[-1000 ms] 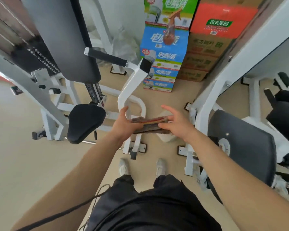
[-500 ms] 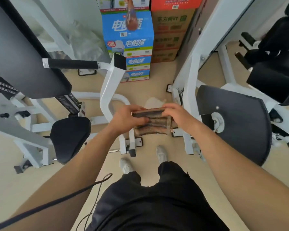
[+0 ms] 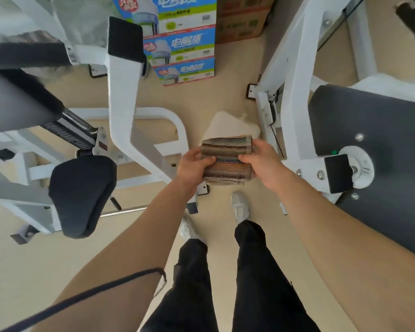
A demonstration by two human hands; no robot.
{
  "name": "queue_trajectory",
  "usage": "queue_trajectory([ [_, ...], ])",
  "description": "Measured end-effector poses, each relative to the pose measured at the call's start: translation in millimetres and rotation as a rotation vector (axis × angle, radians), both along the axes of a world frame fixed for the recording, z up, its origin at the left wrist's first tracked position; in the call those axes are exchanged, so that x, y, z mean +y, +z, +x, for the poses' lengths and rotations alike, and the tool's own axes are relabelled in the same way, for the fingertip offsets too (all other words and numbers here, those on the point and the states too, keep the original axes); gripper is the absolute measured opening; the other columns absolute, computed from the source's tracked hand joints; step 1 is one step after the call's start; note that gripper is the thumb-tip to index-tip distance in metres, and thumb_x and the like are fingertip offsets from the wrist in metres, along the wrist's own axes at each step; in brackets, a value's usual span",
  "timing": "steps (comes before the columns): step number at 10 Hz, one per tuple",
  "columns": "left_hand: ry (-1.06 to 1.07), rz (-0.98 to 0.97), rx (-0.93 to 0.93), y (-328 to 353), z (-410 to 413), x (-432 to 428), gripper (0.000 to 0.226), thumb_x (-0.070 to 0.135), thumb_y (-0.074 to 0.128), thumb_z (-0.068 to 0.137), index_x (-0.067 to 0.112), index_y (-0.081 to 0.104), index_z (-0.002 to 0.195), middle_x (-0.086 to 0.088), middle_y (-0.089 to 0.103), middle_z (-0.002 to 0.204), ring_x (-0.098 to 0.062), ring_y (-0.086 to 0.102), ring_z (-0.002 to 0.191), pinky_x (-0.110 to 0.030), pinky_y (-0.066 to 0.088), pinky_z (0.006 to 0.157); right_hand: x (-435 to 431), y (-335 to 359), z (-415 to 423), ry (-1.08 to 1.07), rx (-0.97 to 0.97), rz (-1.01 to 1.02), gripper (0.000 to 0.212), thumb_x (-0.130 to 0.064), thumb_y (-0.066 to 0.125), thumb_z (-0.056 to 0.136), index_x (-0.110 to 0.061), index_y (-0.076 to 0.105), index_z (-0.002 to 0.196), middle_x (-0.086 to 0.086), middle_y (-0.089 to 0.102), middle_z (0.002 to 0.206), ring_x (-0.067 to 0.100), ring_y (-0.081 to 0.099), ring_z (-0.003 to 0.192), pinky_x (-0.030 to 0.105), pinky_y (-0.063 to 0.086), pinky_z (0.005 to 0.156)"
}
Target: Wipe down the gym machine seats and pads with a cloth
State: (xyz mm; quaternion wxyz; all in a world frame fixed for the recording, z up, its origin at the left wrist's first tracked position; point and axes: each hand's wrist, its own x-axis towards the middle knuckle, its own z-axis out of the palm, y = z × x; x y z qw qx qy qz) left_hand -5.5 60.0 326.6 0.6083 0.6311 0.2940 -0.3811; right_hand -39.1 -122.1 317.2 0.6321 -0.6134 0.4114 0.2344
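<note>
A folded brown striped cloth (image 3: 227, 161) is held at waist height in front of me. My left hand (image 3: 193, 165) grips its left end and my right hand (image 3: 261, 164) grips its right end, thumbs on top. A small black machine seat (image 3: 82, 195) sits low on the left. Above it rises a dark back pad (image 3: 15, 104). On the right lies a large dark grey pad (image 3: 379, 144) with a round white hub. Neither hand touches any seat or pad.
White machine frames stand on both sides: an angled arm (image 3: 127, 109) on the left, uprights (image 3: 295, 75) on the right. Stacked blue drink cartons (image 3: 182, 56) and brown boxes (image 3: 240, 22) stand ahead. A pale object (image 3: 225, 127) lies on the beige floor beyond the cloth.
The view has tilted down and the machines slid outward. Both hands have kept hold of the cloth and folded it into a thicker, more compact bundle.
</note>
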Motion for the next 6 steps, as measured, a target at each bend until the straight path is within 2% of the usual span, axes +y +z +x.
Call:
queue_trajectory([
  [1, -0.047, 0.078, -0.023, -61.5, 14.7, -15.5, 0.044, 0.0, 0.067, 0.09, 0.016, 0.057, 0.129, -0.013, 0.07, 0.113, -0.024, 0.07, 0.089, -0.04, 0.061, 0.082, -5.0, -59.6, 12.9, 0.033, 0.053, -0.117, 0.043, -0.003, 0.068, 0.085, -0.016, 0.061, 0.126, 0.009, 0.07, 0.116, 0.025, 0.07, 0.099, 0.045, 0.061, 0.083],
  [2, -0.084, 0.094, -0.034, -112.4, 31.7, -28.9, 0.054, 0.002, 0.065, 0.091, 0.026, 0.051, 0.137, -0.009, 0.068, 0.117, -0.027, 0.067, 0.103, -0.048, 0.053, 0.101, -10.3, -107.3, 32.7, -0.013, 0.084, -0.123, 0.057, -0.018, 0.07, 0.08, -0.019, 0.055, 0.135, 0.005, 0.064, 0.126, 0.025, 0.065, 0.109, 0.043, 0.056, 0.093],
  [3, -0.225, 0.282, -0.053, -146.3, 48.6, -33.1, 0.078, 0.024, 0.066, 0.094, 0.023, 0.023, 0.158, -0.007, 0.043, 0.155, -0.027, 0.045, 0.14, -0.039, 0.037, 0.115, -23.3, -138.4, 47.8, 0.021, 0.121, -0.261, 0.066, -0.029, 0.063, 0.087, -0.012, 0.04, 0.147, 0.001, 0.054, 0.129, 0.023, 0.056, 0.117, 0.035, 0.047, 0.098],
  [4, -0.266, 0.415, -0.067, -152.1, 55.6, -24.0, 0.075, 0.027, 0.061, 0.096, 0.015, 0.022, 0.158, -0.006, 0.037, 0.16, -0.028, 0.038, 0.145, -0.037, 0.033, 0.114, -34.9, -143.7, 51.7, 0.099, 0.193, -0.408, 0.04, -0.023, 0.054, 0.095, -0.01, 0.049, 0.132, 0.01, 0.059, 0.125, 0.029, 0.057, 0.107, 0.033, 0.045, 0.087],
  [5, -0.327, 0.419, -0.139, -132.5, 51.1, -14.5, 0.067, 0.024, 0.06, 0.097, 0.016, 0.03, 0.156, -0.005, 0.043, 0.156, -0.027, 0.043, 0.141, -0.038, 0.037, 0.112, -33.8, -124.7, 48.8, 0.244, 0.165, -0.49, 0.031, -0.026, 0.053, 0.093, -0.008, 0.054, 0.118, 0.013, 0.061, 0.121, 0.03, 0.057, 0.101, 0.034, 0.047, 0.081],
  [6, -0.419, 0.482, -0.148, -96.2, 48.3, -9.9, 0.061, 0.025, 0.057, 0.096, 0.017, 0.038, 0.153, -0.003, 0.049, 0.152, -0.026, 0.049, 0.136, -0.035, 0.041, 0.11, -35.8, -94.2, 42.9, 0.381, 0.131, -0.595, 0.044, -0.031, 0.052, 0.087, -0.007, 0.054, 0.123, 0.016, 0.059, 0.124, 0.038, 0.055, 0.115, 0.044, 0.053, 0.09],
])
